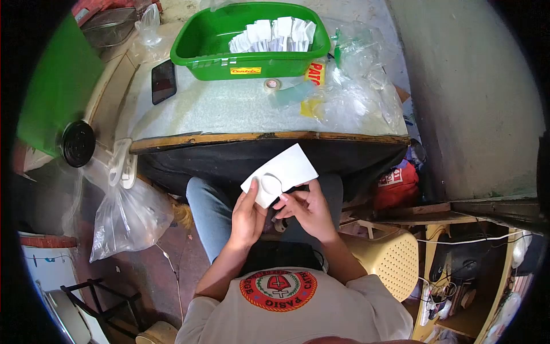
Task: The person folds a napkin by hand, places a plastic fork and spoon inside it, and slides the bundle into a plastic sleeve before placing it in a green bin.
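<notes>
Both hands, left hand (247, 218) and right hand (306, 207), hold a white paper (286, 166).

Bright daylight, glare on plastic bags (355, 86), fisheye warp (black corners), sharp centre

My work table (229, 109), with its pale top and worn wooden front edge, fills the upper middle of the frame. At its far edge sits the green plastic basin (217, 54) (white folded papers piled inside). Left of the basin lies my dark phone (163, 81). Just in front of the basin rests a small tape roll (272, 85), and crumpled clear plastic bags (361, 97) cover the table's right end.
</notes>
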`<state>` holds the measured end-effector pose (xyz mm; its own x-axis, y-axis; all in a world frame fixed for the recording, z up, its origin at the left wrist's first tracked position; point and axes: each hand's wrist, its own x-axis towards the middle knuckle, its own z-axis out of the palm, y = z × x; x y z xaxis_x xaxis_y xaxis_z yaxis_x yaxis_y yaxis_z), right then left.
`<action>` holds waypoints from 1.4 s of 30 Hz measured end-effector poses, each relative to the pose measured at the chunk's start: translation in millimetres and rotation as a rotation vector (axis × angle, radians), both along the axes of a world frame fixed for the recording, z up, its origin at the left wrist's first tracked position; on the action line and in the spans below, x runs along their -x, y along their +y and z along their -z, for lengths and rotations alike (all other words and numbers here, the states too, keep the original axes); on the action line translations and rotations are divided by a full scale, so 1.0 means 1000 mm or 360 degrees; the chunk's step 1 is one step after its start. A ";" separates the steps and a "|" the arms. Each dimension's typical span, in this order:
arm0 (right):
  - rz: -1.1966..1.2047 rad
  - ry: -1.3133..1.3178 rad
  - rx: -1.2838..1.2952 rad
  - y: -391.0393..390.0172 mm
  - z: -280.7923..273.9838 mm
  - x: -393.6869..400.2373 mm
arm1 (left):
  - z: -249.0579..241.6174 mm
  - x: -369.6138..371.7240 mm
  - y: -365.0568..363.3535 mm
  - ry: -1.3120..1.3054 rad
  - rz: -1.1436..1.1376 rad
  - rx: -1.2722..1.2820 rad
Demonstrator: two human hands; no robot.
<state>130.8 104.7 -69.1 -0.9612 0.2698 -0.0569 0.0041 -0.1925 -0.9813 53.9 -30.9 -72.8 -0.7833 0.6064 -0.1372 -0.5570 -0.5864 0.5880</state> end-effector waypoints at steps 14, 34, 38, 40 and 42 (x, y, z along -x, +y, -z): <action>0.0095 0.0155 -0.0024 0.003 0.011 0.007 | 0.005 0.004 -0.006 0.0249 0.0143 0.0354; -0.0284 0.0045 -0.0013 0.025 -0.030 -0.009 | -0.045 0.059 -0.044 0.2000 0.0473 0.0588; -0.0192 0.0064 -0.0237 0.021 -0.029 -0.015 | -0.032 0.055 -0.039 0.1894 0.0356 0.0489; -0.0177 0.0079 -0.0320 0.019 -0.030 -0.015 | -0.029 0.049 -0.036 0.1809 0.0279 0.0439; -0.0111 0.0090 -0.0276 0.015 -0.031 -0.016 | -0.026 0.044 -0.034 0.1662 0.0196 0.0437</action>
